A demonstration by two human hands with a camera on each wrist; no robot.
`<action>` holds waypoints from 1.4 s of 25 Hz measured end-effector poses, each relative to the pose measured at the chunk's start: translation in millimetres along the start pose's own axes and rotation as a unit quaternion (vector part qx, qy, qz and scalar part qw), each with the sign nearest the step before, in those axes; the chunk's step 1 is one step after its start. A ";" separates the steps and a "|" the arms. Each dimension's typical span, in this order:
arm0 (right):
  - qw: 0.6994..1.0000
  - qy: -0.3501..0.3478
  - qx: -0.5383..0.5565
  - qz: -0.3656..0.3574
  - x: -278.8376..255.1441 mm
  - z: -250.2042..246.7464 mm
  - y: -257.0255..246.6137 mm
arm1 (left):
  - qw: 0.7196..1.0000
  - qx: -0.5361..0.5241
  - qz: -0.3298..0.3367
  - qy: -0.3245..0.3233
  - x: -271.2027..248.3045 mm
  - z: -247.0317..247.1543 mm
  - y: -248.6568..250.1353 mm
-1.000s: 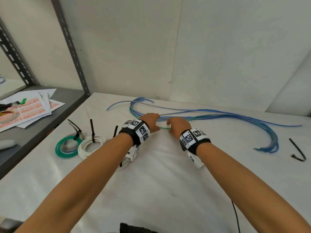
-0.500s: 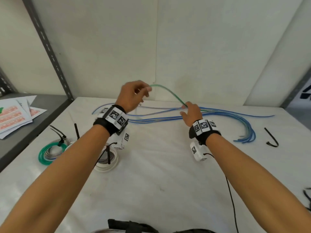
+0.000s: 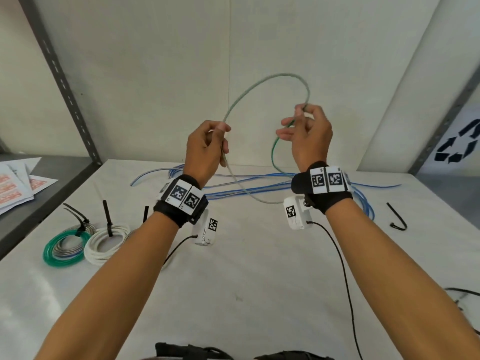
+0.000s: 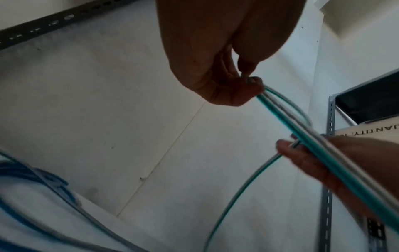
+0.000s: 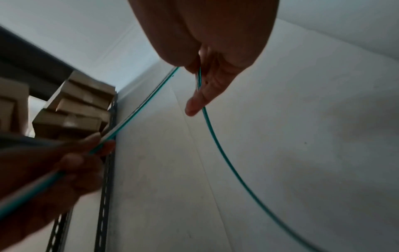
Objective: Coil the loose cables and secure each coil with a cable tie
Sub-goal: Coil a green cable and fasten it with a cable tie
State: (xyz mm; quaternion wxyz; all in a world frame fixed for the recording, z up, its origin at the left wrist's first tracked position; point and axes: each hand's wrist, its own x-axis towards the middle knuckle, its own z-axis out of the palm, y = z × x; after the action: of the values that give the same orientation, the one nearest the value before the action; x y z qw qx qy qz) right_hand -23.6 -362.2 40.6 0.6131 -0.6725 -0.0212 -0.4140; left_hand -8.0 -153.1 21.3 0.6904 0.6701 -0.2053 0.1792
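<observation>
Both hands, left (image 3: pixel 206 149) and right (image 3: pixel 307 136), pinch a thin green cable (image 3: pixel 259 85) that loops up toward 12 o'clock.

Green cable (image 3: pixel 262 85) was lifted off the table, arched into one open loop between both hands; its tail dropped back to the blue cables (image 3: pixel 259 184), which lay loose at 12 o'clock. Two finished coils sat at 9 o'clock, touching: green coil (image 3: pixel 65 246) and white coil (image 3: pixel 106 242), each cinched with a black tie. Spare black tie (image 3: pixel 397 216) lay at 3 o'clock.
</observation>
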 end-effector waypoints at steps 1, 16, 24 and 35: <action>0.999 -0.016 -0.039 0.009 -4.8 -0.9 4.7 | 1.000 -0.019 -0.013 0.021 -1.7 0.7 0.6; 0.979 0.029 0.135 0.153 -94.1 -11.5 3.9 | 0.971 -0.153 -0.136 0.125 -45.1 19.6 -25.1; 0.980 -0.092 -0.162 -0.069 -103.1 -21.5 16.7 | 0.990 -0.069 -0.121 0.035 -67.6 28.9 -26.3; 0.951 -0.083 -0.266 -0.136 -108.2 -22.3 7.6 | 0.984 -0.058 -0.127 -0.112 -73.9 22.8 -14.4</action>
State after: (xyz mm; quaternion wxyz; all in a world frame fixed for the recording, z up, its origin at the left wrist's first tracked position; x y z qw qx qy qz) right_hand -102.3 -331.0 -30.6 0.3464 -0.8338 -0.0523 -0.4266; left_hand -64.4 -174.4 -29.2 0.7179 0.6653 -0.2049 0.0013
